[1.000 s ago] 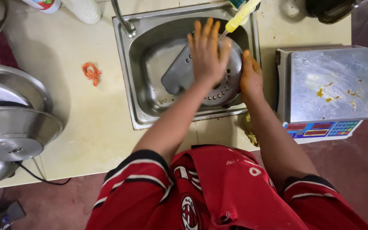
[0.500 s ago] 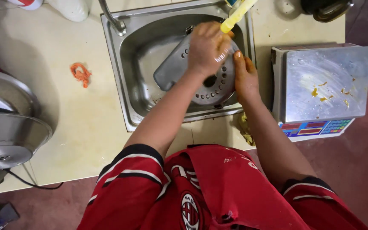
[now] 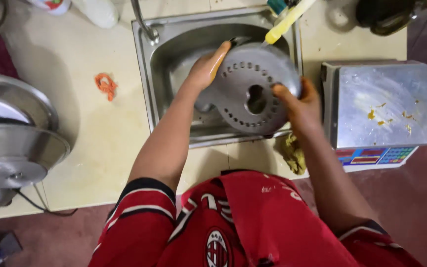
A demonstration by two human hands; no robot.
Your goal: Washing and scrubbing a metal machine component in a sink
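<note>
Left hand [image 3: 207,66] and right hand [image 3: 296,101] both grip the round perforated metal disc [image 3: 253,89] — the left closed on its upper left edge, the right closed on its right edge — holding it tilted above the steel sink [image 3: 174,54]. Beside the sink, on the desk [image 3: 90,128], lie an orange scrap [image 3: 106,85] at left and a weighing scale [image 3: 381,109] at right; a yellow-handled tool [image 3: 287,22] rests at the sink's far rim.

Scale's coloured keypad panel [image 3: 376,155], right
</note>
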